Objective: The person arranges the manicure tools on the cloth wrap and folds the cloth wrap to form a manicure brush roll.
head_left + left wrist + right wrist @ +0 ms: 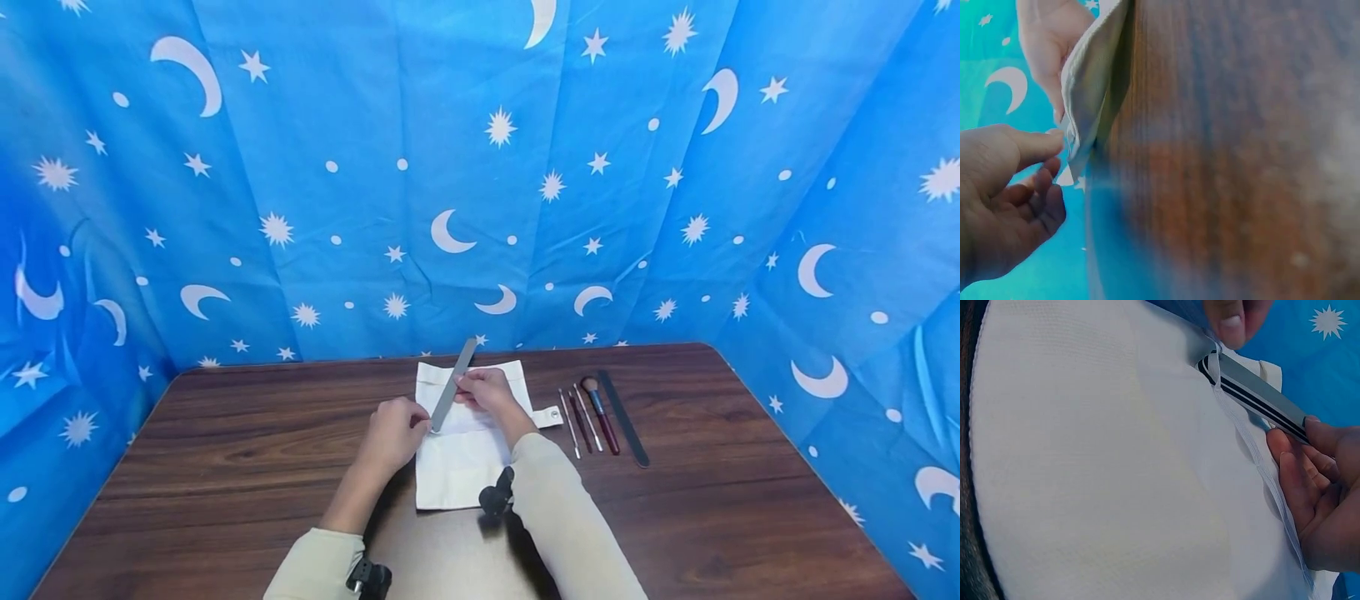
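Grey and flat, a nail file is pinched near its middle by the right hand, thumb and fingers closed on the blade, with its lower end entered at the mouth of a white cloth pouch and its upper end raised toward the backdrop. In the right wrist view the file is seen slipped under the stitched hem of the pouch, the fingertips set along its edge. The pouch's opening edge is pinched between thumb and forefinger of the left hand; in the left wrist view that edge is held lifted off the counter. The pouch lies flat on the dark wood counter, its snap tab turned out to the right. Just beside it three thin metal-and-maroon tools, a small brush and a long dark file are laid in a row. A blue star-and-moon cloth is hung behind. As a judgement, the file's tip could catch on the hem or seam if the opening is let sag, and the light pouch could be dragged along the counter should the left grip loosen.
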The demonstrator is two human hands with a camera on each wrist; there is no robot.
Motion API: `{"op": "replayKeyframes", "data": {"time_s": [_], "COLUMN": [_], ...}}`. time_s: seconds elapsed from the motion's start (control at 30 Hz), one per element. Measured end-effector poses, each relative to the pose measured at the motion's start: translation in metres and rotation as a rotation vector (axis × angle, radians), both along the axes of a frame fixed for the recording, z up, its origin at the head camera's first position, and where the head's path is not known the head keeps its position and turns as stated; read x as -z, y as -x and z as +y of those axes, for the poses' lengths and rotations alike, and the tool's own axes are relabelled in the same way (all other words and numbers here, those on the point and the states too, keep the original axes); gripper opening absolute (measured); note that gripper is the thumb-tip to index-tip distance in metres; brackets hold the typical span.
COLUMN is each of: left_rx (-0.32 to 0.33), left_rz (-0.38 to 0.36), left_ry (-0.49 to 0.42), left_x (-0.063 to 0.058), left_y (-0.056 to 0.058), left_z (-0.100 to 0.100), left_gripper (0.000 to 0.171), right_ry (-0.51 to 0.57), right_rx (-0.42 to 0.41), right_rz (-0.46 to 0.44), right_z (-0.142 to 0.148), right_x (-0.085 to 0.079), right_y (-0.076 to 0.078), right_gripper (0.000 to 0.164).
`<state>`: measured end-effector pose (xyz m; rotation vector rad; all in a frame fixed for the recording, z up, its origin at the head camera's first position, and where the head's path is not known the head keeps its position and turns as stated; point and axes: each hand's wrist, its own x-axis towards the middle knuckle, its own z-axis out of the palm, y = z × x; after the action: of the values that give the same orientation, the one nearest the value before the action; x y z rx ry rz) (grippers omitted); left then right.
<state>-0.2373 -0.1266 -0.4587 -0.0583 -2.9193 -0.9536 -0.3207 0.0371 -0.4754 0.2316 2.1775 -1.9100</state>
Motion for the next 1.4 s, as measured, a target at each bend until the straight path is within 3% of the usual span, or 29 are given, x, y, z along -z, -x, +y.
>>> {"op": "replayKeyframes", "data": {"time_s": [0.13,0.23,0.5,0.93,1.07,1.2,1.4], "left_rx": [0.007,0.032,0.067,0.06,0.04,0.003,-0.057], "left_rz": [-0.069,-0.087,0.0,-0.065,-0.054,-0.058,-0.056], "left_ry": [0.038,0.007,-0.099,-0.182,-0.188,-0.153,0.017], "left_x": [-0.001,0.004,0.018,0.023,0.022,0.02,0.012], "left_y": [0.0,0.0,-0.004,-0.003,-0.001,-0.001,-0.007], "left_z": [0.002,-0.002,-0.014,-0.009,-0.008,-0.006,0.0], "left_gripper": [0.008,0.007,0.012,0.012,0.012,0.012,0.012], "right_ry": [0.005,0.006,0.008,0.003,0.015,0.033,0.072], "right_rx": [-0.002,0.005,0.014,-0.031,-0.049,-0.045,-0.051], "right_rz": [-0.005,-0.016,-0.003,-0.008,-0.012,-0.029,-0.066], "right_z": [0.0,-0.001,-0.003,-0.002,0.0,0.003,0.006], "right_x": [-0.001,-0.001,0.004,0.004,0.002,-0.001,-0.005], "right_y": [-0.001,-0.002,-0.002,-0.002,0.002,0.004,0.003], "right_gripper": [0.028,0.028,0.029,0.028,0.029,0.031,0.029]}}
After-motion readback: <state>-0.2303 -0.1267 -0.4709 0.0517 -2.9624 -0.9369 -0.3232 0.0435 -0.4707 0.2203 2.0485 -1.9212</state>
